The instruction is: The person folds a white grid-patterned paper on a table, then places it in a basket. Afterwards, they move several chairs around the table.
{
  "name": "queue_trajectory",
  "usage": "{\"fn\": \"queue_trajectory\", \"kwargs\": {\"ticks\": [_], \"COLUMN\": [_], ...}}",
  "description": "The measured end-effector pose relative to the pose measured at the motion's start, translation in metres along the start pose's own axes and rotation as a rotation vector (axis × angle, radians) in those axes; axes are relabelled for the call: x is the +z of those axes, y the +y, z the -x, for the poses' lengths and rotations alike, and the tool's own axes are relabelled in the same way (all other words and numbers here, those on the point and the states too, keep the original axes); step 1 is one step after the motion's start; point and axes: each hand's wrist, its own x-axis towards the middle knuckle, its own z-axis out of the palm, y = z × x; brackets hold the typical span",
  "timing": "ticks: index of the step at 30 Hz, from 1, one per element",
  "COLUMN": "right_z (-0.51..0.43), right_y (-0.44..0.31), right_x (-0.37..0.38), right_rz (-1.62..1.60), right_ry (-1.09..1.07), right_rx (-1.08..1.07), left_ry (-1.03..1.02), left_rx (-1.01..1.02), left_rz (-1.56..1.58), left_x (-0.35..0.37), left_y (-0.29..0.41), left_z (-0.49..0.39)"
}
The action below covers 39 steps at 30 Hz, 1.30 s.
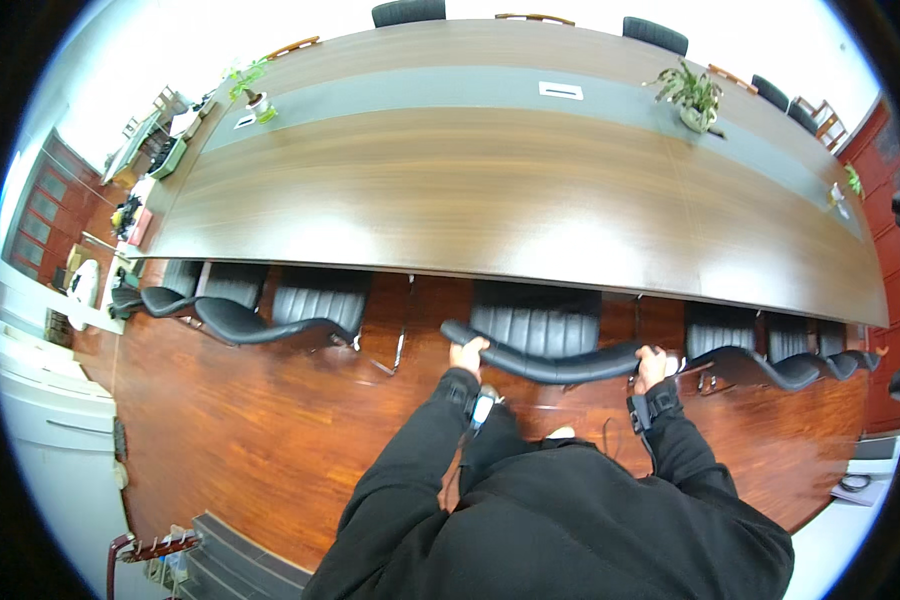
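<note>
Right before me stands a black padded office chair (544, 366), its ribbed seat (536, 322) partly under the edge of a long wooden conference table (450, 187). My left hand (468, 355) grips the left end of the chair's backrest, thumb over the top. At the opposite end, my right hand (651, 365) holds the backrest's right side. Both forearms are in black sleeves with straps at the wrists. The chair's legs are mostly hidden below the backrest.
More black chairs line the table to the left (270, 326) and right (765, 367). Potted plants (696, 112) stand on the table's grey centre strip. White cabinets (60, 420) are along the left. A coat rack (154, 551) and a grey stepped unit (247, 562) stand behind left.
</note>
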Motion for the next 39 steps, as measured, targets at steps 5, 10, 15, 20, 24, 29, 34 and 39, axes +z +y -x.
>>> {"fn": "queue_trajectory", "kwargs": {"ticks": [5,10,15,20,24,29,34,39], "right_z": [0.003,-0.009,-0.017,-0.018,-0.013,0.01,0.059,0.153], "right_y": [-0.003,0.001,-0.004,0.0,0.007,0.018,0.06,0.113], "right_x": [-0.008,-0.016,-0.026,-0.031,-0.029,-0.019,0.024,0.125], "right_rz": [-0.008,0.054,0.124,0.05,0.01,-0.125,0.02,0.139], "right_ry": [-0.073,-0.107,-0.183,-0.242,-0.171,-0.162,-0.306,-0.297], "right_rx": [0.06,0.013,0.121,0.216,0.226,0.359,0.422,0.436], "left_ry": [-0.037,-0.115,-0.215,-0.234,-0.173,0.036,0.181,0.28], "left_rx": [0.048,0.063,0.221,0.004,-0.2,-0.184,-0.13,0.0], "left_rz": [0.014,-0.034,-0.121,-0.224,-0.265,-0.25,-0.094,0.039], "left_x": [-0.012,-0.016,-0.013,-0.023,-0.069,-0.193,-0.328,-0.46], "left_y": [-0.017,-0.019,-0.014,0.009,0.027,0.051,0.089,0.151], "left_z": [-0.004,-0.008,-0.003,0.011,0.035,0.047,0.053,0.074]}}
